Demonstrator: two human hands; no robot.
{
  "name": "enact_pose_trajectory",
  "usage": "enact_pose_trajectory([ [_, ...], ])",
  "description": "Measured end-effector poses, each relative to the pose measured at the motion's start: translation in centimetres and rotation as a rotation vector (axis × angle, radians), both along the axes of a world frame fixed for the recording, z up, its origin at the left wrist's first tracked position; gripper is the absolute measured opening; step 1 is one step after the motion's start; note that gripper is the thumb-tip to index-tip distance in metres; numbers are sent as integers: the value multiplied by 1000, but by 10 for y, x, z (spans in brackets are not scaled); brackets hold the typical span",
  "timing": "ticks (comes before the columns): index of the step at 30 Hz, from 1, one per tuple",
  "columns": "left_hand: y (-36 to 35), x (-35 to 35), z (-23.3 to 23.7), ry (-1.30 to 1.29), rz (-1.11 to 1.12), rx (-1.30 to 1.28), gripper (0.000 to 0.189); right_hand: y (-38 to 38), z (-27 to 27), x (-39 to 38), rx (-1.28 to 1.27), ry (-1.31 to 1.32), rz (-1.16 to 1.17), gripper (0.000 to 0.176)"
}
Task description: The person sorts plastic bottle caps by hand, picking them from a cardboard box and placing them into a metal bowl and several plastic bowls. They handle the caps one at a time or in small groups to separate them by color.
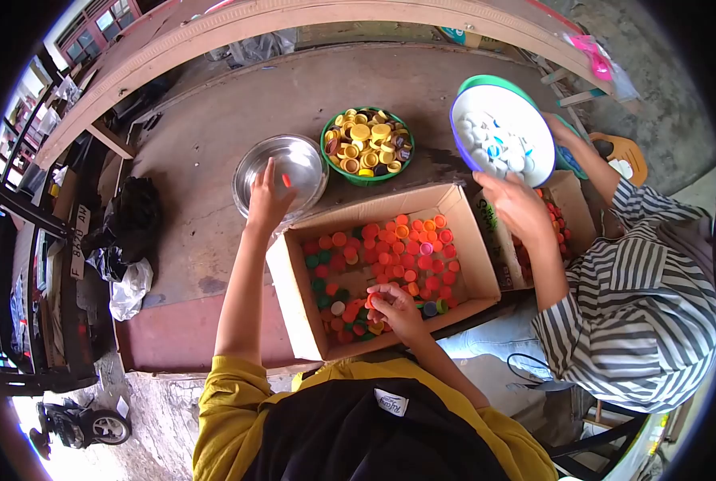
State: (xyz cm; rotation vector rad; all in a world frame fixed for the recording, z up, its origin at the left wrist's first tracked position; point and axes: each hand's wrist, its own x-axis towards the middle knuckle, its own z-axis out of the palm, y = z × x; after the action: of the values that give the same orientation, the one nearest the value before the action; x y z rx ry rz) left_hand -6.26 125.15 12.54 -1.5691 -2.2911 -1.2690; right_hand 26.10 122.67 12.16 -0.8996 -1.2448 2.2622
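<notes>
My left hand point(267, 196) is over the shiny metal bowl point(315, 195), its fingers stretched apart. Just beside its fingers, a red bottle cap point(286, 180) shows against the inside of the bowl. Low over the cardboard box point(302, 301), my right hand point(399, 315) pinches another red bottle cap point(371, 300) between thumb and fingers. Loose caps point(390, 248) cover much of the box floor, mostly red and orange, with green ones along the left side and a few blue or white.
A green bowl point(410, 160) of yellow and brown caps stands behind the box. At right, a person in a striped shirt point(638, 297) holds a white bowl point(544, 152) of white caps over a second box point(576, 200). Plastic bags point(132, 289) hang at the table's left edge.
</notes>
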Motion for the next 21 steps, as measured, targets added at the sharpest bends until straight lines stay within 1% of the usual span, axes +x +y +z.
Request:
enact_pose_trajectory([
  [2, 5, 10, -7, 171, 41, 120, 60, 3, 0, 1, -6, -3, -37, 20],
  [3, 1, 31, 14, 82, -20, 24, 64, 5, 0, 1, -17, -5, -67, 20],
  [5, -16, 76, 54, -368, -291, -59, 52, 5, 2, -1, -33, 4, -110, 20],
  [6, -24, 96, 58, -602, -450, -50, 49, 7, 5, -4, -33, 16, -122, 20],
  [7, -32, 106, 54, -367, -613, -62, 46, 9, 7, -7, -30, 28, -133, 20],
  [8, -42, 124, 71, -365, -697, -121, 45, 10, 8, -11, -6, 38, -146, 20],
  [9, -49, 134, 68, -374, -771, -167, 48, 10, 8, -15, 19, 49, -157, 19],
  [10, -56, 144, 63, -338, -791, -93, 47, 10, 8, -18, 43, 60, -167, 19],
  [11, -61, 150, 57, -413, -821, -83, 39, 11, 4, -20, 40, 70, -141, 20],
  [13, -73, 153, 44, -433, -758, -103, 33, 10, -2, -24, 32, 90, -89, 21],
  [17, -86, 146, 37, -483, -723, -97, 29, 0, -9, -27, -223, 149, -32, 20],
  [21, -85, 138, 36, -537, -708, -111, 28, 3, -2, -26, -223, 144, 0, 22],
])
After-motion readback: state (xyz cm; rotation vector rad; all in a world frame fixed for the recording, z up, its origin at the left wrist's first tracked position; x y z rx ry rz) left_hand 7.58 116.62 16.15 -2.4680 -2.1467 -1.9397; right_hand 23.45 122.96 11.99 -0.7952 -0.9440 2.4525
